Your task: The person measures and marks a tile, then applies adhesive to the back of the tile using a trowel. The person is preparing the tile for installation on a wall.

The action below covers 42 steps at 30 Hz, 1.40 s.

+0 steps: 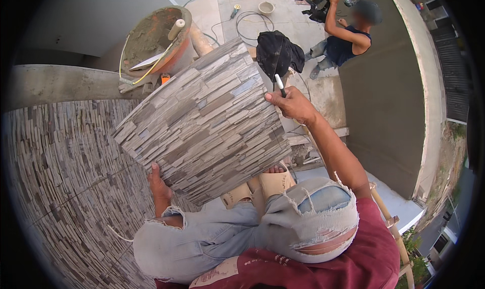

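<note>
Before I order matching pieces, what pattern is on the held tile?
The held tile: staggered stone-like strips in greys and beige, best in the head view.

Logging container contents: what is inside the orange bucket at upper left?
Grey, mortar-like material and a pale-handled tool show inside the bucket. The bottom is covered and can't be seen.

The bare right-hand grip [292, 106] is raised well forward, its thumb stretched to the left and its fingers curled beneath, at the end of a bare, bent right forearm [336, 142] that slants up from the elbow. The bare left-hand grip [159, 188] sits lower and nearer the body, one digit pointing upward and the others mostly hidden, above a short visible stretch of bare left forearm [173, 221].
</note>
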{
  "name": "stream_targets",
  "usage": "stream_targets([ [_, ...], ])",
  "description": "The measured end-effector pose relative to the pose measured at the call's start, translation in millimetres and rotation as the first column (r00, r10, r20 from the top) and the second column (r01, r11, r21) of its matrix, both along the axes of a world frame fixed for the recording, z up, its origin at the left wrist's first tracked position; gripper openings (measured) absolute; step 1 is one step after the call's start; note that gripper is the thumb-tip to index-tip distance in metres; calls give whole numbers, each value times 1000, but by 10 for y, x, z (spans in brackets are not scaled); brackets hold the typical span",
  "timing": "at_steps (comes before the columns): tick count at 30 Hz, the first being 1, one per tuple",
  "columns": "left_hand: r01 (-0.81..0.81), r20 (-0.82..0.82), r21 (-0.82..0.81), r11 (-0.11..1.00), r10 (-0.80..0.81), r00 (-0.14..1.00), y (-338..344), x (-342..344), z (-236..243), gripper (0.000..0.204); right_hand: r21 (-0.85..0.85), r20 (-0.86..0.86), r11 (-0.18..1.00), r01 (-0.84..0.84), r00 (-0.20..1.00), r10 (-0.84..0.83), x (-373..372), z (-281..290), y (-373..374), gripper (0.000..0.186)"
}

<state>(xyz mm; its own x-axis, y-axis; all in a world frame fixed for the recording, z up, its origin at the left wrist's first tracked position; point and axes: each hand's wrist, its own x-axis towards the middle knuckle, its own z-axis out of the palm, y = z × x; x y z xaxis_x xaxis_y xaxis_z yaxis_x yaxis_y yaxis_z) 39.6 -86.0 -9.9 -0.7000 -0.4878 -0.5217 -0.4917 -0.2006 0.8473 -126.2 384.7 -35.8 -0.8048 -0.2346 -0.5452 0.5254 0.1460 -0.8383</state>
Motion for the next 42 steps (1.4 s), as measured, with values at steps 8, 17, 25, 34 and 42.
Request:
stream_targets([
  [8, -117, -157, -494, 861, 44, 987, -145, -189, 303, 87, 2, 28, 1000, 31, 999, -31, 283, 182, 221, 52],
  [17, 74, -171, -617, 783, -225, 959, 30, -292, 508, 56, -25, -129, 993, 117, 984, -120, 253, 449, 417, 49],
  [25, -5, -304, -700, 714, -291, 907, 230, -442, 650, 76, 240, -734, 968, -75, 638, 232, -235, 2216, 821, 41],
  [34, 227, -404, -585, 778, -523, 751, 601, -693, 1147, 73, 556, -395, 411, -723, 205, 896, -321, 2768, -302, 27],
  [42, 423, -415, -450, 786, -604, 680, 645, -871, 1231, 58, 443, -498, 598, -668, 372, 784, -37, 2820, -246, 16],
])
